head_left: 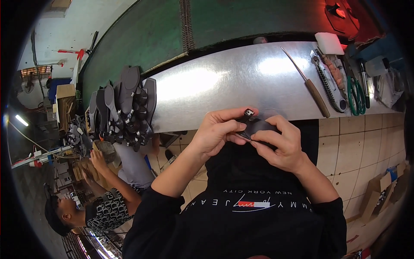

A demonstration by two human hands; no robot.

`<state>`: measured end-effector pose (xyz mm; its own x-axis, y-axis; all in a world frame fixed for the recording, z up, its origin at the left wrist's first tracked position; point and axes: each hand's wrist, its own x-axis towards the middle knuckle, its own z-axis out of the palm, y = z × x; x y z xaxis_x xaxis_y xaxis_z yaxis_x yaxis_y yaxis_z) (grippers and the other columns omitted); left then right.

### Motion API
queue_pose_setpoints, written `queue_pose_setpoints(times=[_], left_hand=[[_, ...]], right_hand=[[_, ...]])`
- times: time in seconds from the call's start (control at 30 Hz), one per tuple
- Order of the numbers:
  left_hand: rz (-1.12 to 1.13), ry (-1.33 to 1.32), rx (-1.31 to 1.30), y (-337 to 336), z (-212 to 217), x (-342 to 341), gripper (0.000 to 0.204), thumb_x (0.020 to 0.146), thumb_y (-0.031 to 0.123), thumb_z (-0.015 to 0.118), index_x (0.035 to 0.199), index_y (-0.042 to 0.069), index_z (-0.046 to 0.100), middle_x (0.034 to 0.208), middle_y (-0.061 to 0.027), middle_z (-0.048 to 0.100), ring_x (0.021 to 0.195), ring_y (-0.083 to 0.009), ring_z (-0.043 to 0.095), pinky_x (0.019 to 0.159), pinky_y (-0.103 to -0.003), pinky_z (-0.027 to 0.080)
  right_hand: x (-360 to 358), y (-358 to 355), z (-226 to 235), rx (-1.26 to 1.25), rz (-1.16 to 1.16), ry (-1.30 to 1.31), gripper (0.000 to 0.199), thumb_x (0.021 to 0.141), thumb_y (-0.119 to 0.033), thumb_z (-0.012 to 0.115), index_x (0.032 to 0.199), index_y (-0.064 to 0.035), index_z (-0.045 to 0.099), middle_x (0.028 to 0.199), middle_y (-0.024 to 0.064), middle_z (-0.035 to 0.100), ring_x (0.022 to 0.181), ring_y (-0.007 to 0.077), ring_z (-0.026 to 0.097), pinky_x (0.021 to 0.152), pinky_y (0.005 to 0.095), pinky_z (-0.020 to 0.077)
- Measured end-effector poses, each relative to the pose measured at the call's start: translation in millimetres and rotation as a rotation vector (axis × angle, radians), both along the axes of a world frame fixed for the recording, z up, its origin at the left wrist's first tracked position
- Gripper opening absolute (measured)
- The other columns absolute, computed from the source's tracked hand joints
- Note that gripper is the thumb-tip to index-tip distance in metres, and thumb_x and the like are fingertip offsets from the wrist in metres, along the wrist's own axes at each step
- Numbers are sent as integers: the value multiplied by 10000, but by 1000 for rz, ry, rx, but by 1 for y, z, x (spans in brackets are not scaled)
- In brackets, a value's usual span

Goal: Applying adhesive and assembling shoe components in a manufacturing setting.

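Note:
Both my hands are closed on a dark grey sandal (pixel 260 126) just off the near edge of the metal table. My left hand (pixel 217 131) pinches its left end, close to a shiny black piece with a pale spot (pixel 249 112). With bent fingers and thumb, my right hand (pixel 280 144) grips the right side. Much of the sandal is hidden by my fingers. A pile of similar dark sandals (pixel 126 93) with shiny black straps lies at the table's left end.
On the metal table (pixel 207 93), to the right, lie a wooden-handled awl (pixel 317 97), a ratchet wrench (pixel 323 77), green-handled scissors (pixel 355 97) and a white block (pixel 329 43). Behind runs a green conveyor belt (pixel 246 19). A co-worker (pixel 108 207) is at the left; cardboard boxes (pixel 379 192) stand lower right.

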<state>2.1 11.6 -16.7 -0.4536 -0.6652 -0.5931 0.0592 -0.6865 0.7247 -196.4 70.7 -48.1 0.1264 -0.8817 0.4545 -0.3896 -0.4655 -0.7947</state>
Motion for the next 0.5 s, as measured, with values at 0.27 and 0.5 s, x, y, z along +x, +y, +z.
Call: queue_pose_setpoints(times=[0.27, 0.5], left_hand=[[198, -60, -235, 13, 4, -17, 396, 949, 85, 454, 1323, -31, 511, 1202, -170, 628, 803, -114, 666, 531, -191, 557], [-22, -98, -172, 16, -11, -4, 306, 1019, 258, 433, 1087, 50, 648, 835, 2, 648, 591, -19, 531, 443, -160, 399]], right_hand=[[1, 1, 6, -7, -72, 42, 337, 762, -96, 735, 1072, -33, 618, 769, 112, 620, 655, 274, 625, 562, 362, 472], [-2, 4, 8, 151, -5, 29, 196, 773, -126, 746, 868, -52, 591, 702, 99, 611, 595, 275, 611, 539, 355, 463]])
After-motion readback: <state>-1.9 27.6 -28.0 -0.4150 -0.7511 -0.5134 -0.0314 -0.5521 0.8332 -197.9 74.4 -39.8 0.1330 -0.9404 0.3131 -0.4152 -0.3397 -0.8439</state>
